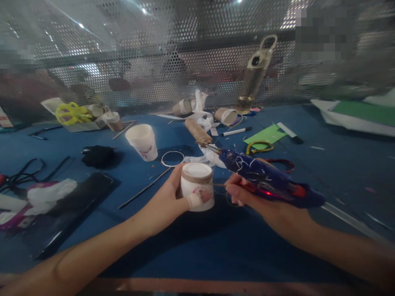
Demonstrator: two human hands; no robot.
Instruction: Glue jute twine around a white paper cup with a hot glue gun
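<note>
My left hand (175,193) is wrapped around a white paper cup (196,193), thumb across its front. The cup appears upside down, and a band of brown twine (196,177) circles it near the top. To the right, my right hand (247,195) grips a dark blue glue gun (256,168) with a red light glowing on it. Its nozzle points up and left, away from the cup, and a glue stick (348,218) juts from the back. Between the right thumb and fingers runs a thin strand of twine (220,185) leading to the cup.
Stacked paper cups (143,142) stand at left, by a ring (173,158). Behind lie a twine roll (197,130), a marker (236,131), green paper (262,136) and scissors (259,147). A bottle (254,78) stands before a perforated metal screen (173,65).
</note>
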